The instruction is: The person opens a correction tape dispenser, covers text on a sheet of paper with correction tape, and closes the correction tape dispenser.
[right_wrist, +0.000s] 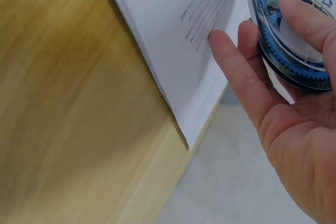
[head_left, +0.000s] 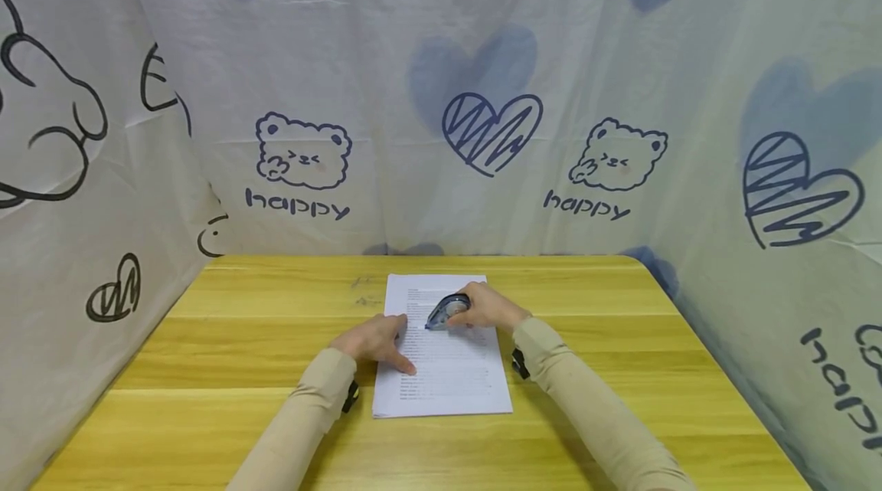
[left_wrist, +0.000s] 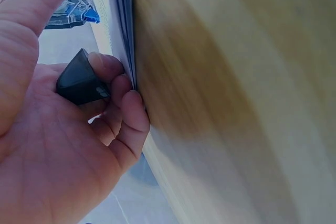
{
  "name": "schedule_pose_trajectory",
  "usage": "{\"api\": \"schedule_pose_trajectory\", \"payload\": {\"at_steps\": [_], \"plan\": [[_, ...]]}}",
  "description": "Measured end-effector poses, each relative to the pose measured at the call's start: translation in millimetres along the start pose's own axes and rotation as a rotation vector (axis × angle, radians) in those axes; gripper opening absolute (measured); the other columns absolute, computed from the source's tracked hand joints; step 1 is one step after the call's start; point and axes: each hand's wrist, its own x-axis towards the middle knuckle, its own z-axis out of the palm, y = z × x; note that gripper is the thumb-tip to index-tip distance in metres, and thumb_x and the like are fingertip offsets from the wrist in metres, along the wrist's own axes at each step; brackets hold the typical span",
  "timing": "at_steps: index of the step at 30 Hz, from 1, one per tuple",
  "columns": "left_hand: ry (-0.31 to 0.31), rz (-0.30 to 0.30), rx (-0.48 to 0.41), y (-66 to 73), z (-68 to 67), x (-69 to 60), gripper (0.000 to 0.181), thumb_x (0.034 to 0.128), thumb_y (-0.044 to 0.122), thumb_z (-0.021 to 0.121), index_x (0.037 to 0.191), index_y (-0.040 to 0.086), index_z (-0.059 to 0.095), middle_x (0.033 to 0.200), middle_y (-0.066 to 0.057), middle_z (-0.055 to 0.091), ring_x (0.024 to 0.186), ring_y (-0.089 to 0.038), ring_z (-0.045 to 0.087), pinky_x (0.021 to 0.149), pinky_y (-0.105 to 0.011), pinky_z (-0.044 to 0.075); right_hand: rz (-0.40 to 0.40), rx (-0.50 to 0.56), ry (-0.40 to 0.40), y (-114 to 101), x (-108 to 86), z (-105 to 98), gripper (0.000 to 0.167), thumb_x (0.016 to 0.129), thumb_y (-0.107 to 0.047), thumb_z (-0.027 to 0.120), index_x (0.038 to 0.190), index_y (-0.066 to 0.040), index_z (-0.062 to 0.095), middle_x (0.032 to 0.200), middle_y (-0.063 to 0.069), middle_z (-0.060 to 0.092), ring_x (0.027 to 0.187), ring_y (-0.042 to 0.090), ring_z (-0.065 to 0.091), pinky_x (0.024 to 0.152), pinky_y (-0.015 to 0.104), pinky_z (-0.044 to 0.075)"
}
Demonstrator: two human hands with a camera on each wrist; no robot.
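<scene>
A stack of printed paper (head_left: 458, 387) lies on the wooden table. My right hand (head_left: 488, 307) pinches a clear and blue correction tape dispenser (head_left: 444, 310) over the page, its blue tip pointing down and left at the printed lines. In the right wrist view the thumb rests on the casing of the dispenser (right_wrist: 294, 40), with fingers behind it. Along the left edge of the stack lies my left hand (head_left: 375, 342), its thumb over the sheet. Its curled fingers hold a small dark wedge-shaped cap (left_wrist: 81, 82) while touching the paper's edge.
The yellow wood-grain table (head_left: 262, 368) reaches out on both sides of the paper. White curtains (head_left: 413, 207) with heart and bear drawings hang behind it and along both sides. A dark wrist device (head_left: 351, 397) shows below the left sleeve.
</scene>
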Motion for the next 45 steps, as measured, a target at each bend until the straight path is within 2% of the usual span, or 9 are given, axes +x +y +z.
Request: {"api": "schedule_pose_trajectory", "payload": {"at_steps": [8,15,23,31,45], "plan": [[-0.006,-0.004,0.001,-0.2,1.5,-0.3,0.107,0.0696,0.046,0.087,0.152,0.003,0.033,0.155,-0.017,0.039,0.143,-0.034,0.035,0.119,-0.049,0.029,0.002,0.003,-0.009,2.3,-0.3,1.3,0.022,0.084,-0.024,0.079,0.098,-0.008,0.073,0.078,0.005,0.073,0.065,0.024,0.068,0.052,0.022,0.047],[-0.001,0.009,0.005,-0.6,0.4,-0.1,0.107,0.0698,0.044,0.087,0.152,0.003,0.033,0.156,-0.017,0.036,0.144,-0.035,0.033,0.12,-0.049,0.027,-0.019,0.019,0.002,4.1,-0.9,-0.2,0.019,0.084,-0.022,0.079,0.096,-0.008,0.073,0.079,0.008,0.073,0.063,0.023,0.067,0.051,0.022,0.046],[-0.003,0.032,0.001,-1.9,1.7,-0.8,0.108,0.0693,0.043,0.087,0.151,-0.001,0.032,0.156,-0.02,0.035,0.144,-0.037,0.032,0.12,-0.049,0.027,-0.006,0.051,-0.017,2.0,-2.4,0.4,0.019,0.084,-0.019,0.079,0.097,-0.007,0.074,0.081,0.007,0.074,0.069,0.028,0.07,0.056,0.024,0.053],[0.005,0.026,0.003,0.1,-2.0,0.8,0.106,0.07,0.042,0.087,0.151,-0.001,0.033,0.154,-0.02,0.039,0.143,-0.037,0.036,0.119,-0.05,0.03,-0.021,0.016,0.012,2.7,-0.3,-2.6,0.021,0.084,-0.02,0.079,0.098,-0.005,0.073,0.075,0.001,0.07,0.062,0.019,0.065,0.053,0.022,0.048],[-0.006,0.02,0.017,-0.2,-2.6,0.6,0.107,0.0704,0.044,0.087,0.151,0.0,0.032,0.155,-0.019,0.037,0.144,-0.036,0.034,0.12,-0.049,0.028,-0.006,0.016,0.005,-0.7,-3.6,-4.9,0.021,0.084,-0.02,0.079,0.097,-0.006,0.073,0.076,0.003,0.071,0.064,0.022,0.066,0.053,0.021,0.046]]}}
